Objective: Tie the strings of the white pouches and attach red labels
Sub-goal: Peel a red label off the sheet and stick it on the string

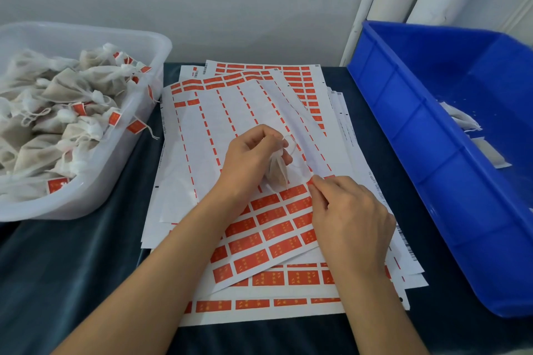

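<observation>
At the far left a clear plastic tub [86, 193] sits on the dark cloth [72, 268], heaped with finished white pouches [66, 86], their necks bunched and knotted, many carrying a small red label [114, 118]; a few strings trail over the tub's right wall.

In the middle lies a fanned stack of label sheets [202, 124]. The top sheet is mostly stripped to bare backing crossed by thin red strips, with full rows of red labels left only at its near end.

Above that sheet the left hand [248, 158] grips one white pouch [277, 171] by its gathered neck, fingers curled round it. The pouch is thin, translucent white fabric with a tan filling showing through, and a loop of white string [291, 143] arcs out just right of the fingers. Its long axis runs nearly upright, leaning slightly: neck up in the hand, body hanging toward the sheet, lower tip close over the first full row of labels.

Just right of the pouch, the right hand [346, 210] rests on the sheet, thumb and forefinger pressed together in a pinch at the edge of a red label in the top remaining row.

At the right a blue plastic bin [403, 130] stands tilted against the wall, holding a few loose untied white pouches [461, 118] near its far side
</observation>
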